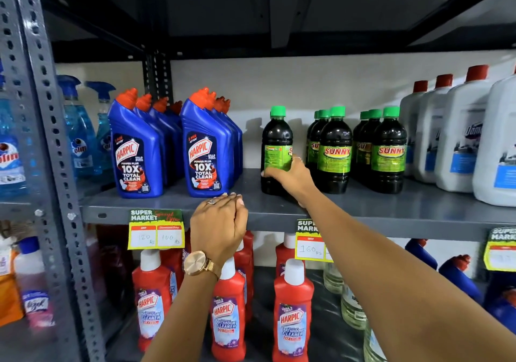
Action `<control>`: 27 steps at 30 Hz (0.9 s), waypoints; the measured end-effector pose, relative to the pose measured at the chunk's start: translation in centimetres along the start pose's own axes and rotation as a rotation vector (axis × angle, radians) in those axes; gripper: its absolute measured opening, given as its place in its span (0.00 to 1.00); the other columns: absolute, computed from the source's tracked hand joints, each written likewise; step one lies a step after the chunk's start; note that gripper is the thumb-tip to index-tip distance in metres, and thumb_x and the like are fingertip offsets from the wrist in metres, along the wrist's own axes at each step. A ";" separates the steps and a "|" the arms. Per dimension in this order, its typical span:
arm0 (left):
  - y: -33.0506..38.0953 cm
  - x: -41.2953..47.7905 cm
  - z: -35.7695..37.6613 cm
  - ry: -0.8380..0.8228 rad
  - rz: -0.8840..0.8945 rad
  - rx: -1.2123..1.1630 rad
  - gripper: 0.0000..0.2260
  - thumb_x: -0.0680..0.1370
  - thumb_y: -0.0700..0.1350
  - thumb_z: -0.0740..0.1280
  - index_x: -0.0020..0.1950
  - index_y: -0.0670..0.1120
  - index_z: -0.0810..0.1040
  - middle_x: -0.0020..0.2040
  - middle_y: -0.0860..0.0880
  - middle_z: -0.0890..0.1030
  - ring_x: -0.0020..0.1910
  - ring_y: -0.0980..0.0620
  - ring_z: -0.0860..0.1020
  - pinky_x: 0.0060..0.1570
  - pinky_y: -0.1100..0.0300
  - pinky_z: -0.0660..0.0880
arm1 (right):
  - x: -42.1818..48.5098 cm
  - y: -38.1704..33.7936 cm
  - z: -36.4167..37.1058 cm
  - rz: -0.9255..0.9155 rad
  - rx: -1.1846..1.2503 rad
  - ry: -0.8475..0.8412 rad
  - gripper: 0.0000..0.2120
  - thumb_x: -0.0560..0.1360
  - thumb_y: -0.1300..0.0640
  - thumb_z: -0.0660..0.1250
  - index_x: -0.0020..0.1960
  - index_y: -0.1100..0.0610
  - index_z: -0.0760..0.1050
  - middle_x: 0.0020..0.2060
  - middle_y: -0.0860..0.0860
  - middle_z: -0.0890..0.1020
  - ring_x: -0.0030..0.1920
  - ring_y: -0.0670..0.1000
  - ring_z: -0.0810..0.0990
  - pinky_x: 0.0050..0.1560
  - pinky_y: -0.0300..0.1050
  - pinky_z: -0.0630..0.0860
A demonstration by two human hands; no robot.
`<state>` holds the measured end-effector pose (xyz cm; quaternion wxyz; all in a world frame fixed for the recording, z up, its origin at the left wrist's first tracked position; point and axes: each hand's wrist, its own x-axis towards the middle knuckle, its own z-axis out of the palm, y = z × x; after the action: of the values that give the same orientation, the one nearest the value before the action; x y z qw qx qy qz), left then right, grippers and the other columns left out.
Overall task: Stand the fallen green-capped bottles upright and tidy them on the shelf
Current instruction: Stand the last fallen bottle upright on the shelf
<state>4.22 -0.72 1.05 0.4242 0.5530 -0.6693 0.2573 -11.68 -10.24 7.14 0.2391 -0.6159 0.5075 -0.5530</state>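
Note:
A dark green-capped bottle (276,141) stands upright on the grey shelf (391,210), apart from the others, its label turned sideways. My right hand (290,178) grips its lower half from the front. Two rows of upright green-capped Sunny bottles stand to its right, one row (333,149) close by and another (388,149) beyond it. My left hand (219,223) rests on the shelf's front edge, fingers together, holding nothing. No bottle lies on its side in view.
Blue Harpic bottles (203,143) stand left of the lone bottle, with a gap between. White jugs with red caps (458,135) fill the right end. Price tags (156,230) hang from the shelf edge. Red Harpic bottles (229,305) stand on the shelf below.

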 end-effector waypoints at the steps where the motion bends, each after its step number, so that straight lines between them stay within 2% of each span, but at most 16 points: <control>1: 0.1 0.0 -0.1 0.003 -0.006 -0.002 0.18 0.76 0.45 0.55 0.46 0.42 0.85 0.46 0.46 0.86 0.46 0.48 0.83 0.48 0.56 0.76 | 0.0 0.1 -0.1 -0.004 -0.007 -0.006 0.26 0.62 0.55 0.77 0.58 0.58 0.75 0.47 0.52 0.82 0.48 0.52 0.79 0.37 0.34 0.72; 3: 0.2 0.0 -0.2 -0.002 -0.018 -0.008 0.18 0.76 0.45 0.55 0.45 0.42 0.85 0.45 0.46 0.86 0.45 0.48 0.83 0.48 0.56 0.76 | -0.1 0.1 -0.3 -0.031 -0.050 0.030 0.28 0.61 0.57 0.79 0.58 0.60 0.74 0.46 0.51 0.80 0.48 0.52 0.78 0.40 0.36 0.73; 6: 0.1 0.0 -0.2 -0.025 -0.020 -0.019 0.19 0.76 0.46 0.55 0.47 0.42 0.85 0.46 0.46 0.86 0.46 0.48 0.83 0.49 0.56 0.76 | 0.0 0.2 -0.2 -0.055 -0.156 0.079 0.41 0.60 0.49 0.81 0.65 0.61 0.66 0.57 0.55 0.79 0.56 0.55 0.77 0.60 0.50 0.75; 8: 0.1 -0.1 -0.3 -0.033 -0.013 -0.016 0.19 0.76 0.46 0.55 0.47 0.42 0.85 0.46 0.46 0.86 0.46 0.48 0.83 0.49 0.56 0.76 | 0.1 0.1 0.0 -0.006 -0.151 0.064 0.42 0.61 0.48 0.80 0.67 0.61 0.63 0.61 0.58 0.76 0.62 0.58 0.75 0.64 0.55 0.72; 12: 0.1 -0.1 -0.2 -0.040 -0.018 -0.018 0.19 0.76 0.46 0.55 0.47 0.42 0.85 0.46 0.46 0.86 0.46 0.49 0.83 0.48 0.56 0.76 | 0.2 0.4 -0.1 0.041 -0.074 -0.018 0.32 0.64 0.57 0.77 0.64 0.61 0.68 0.58 0.59 0.79 0.56 0.57 0.78 0.53 0.45 0.74; 15: 0.1 -0.1 -0.2 -0.029 -0.021 -0.026 0.19 0.76 0.46 0.55 0.47 0.42 0.85 0.45 0.46 0.86 0.45 0.48 0.83 0.47 0.56 0.76 | 0.3 0.4 0.0 0.003 -0.220 0.051 0.42 0.60 0.47 0.81 0.65 0.62 0.65 0.61 0.58 0.77 0.62 0.59 0.75 0.63 0.53 0.72; 17: 0.1 -0.1 -0.2 -0.028 -0.017 -0.026 0.19 0.76 0.46 0.55 0.47 0.42 0.85 0.45 0.46 0.86 0.45 0.48 0.84 0.47 0.56 0.77 | 0.3 0.3 0.2 0.049 -0.271 0.072 0.47 0.60 0.42 0.79 0.68 0.62 0.63 0.65 0.58 0.73 0.67 0.61 0.70 0.67 0.55 0.68; 18: 0.1 -0.1 -0.1 -0.028 -0.016 -0.023 0.19 0.76 0.46 0.55 0.47 0.42 0.85 0.45 0.46 0.86 0.45 0.48 0.84 0.47 0.56 0.77 | 0.4 0.3 0.3 0.078 -0.231 0.052 0.44 0.62 0.43 0.77 0.68 0.62 0.63 0.65 0.58 0.73 0.67 0.61 0.69 0.67 0.54 0.68; 20: 0.1 -0.1 -0.1 -0.027 -0.015 -0.019 0.18 0.76 0.46 0.56 0.47 0.42 0.85 0.45 0.46 0.86 0.45 0.48 0.84 0.47 0.56 0.77 | 0.4 0.4 0.1 0.087 -0.123 -0.002 0.34 0.64 0.52 0.76 0.64 0.62 0.66 0.61 0.59 0.77 0.62 0.59 0.74 0.60 0.50 0.73; 22: 0.2 0.0 -0.1 -0.028 -0.020 -0.022 0.19 0.76 0.46 0.55 0.46 0.42 0.85 0.46 0.46 0.86 0.45 0.48 0.84 0.48 0.56 0.77 | 0.3 0.4 -0.1 0.063 -0.135 0.001 0.30 0.63 0.57 0.77 0.60 0.62 0.68 0.58 0.59 0.79 0.56 0.59 0.78 0.53 0.47 0.75; 27: 0.1 -0.1 -0.1 -0.007 -0.008 -0.032 0.19 0.75 0.47 0.55 0.47 0.42 0.85 0.46 0.46 0.86 0.45 0.49 0.83 0.49 0.56 0.77 | 0.2 0.3 0.0 0.014 -0.255 0.028 0.34 0.65 0.55 0.79 0.62 0.65 0.66 0.60 0.62 0.77 0.60 0.62 0.77 0.60 0.54 0.75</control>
<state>4.12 -0.58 1.00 0.4317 0.5499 -0.6725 0.2429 -11.79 -10.52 6.91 0.1557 -0.6301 0.5813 -0.4907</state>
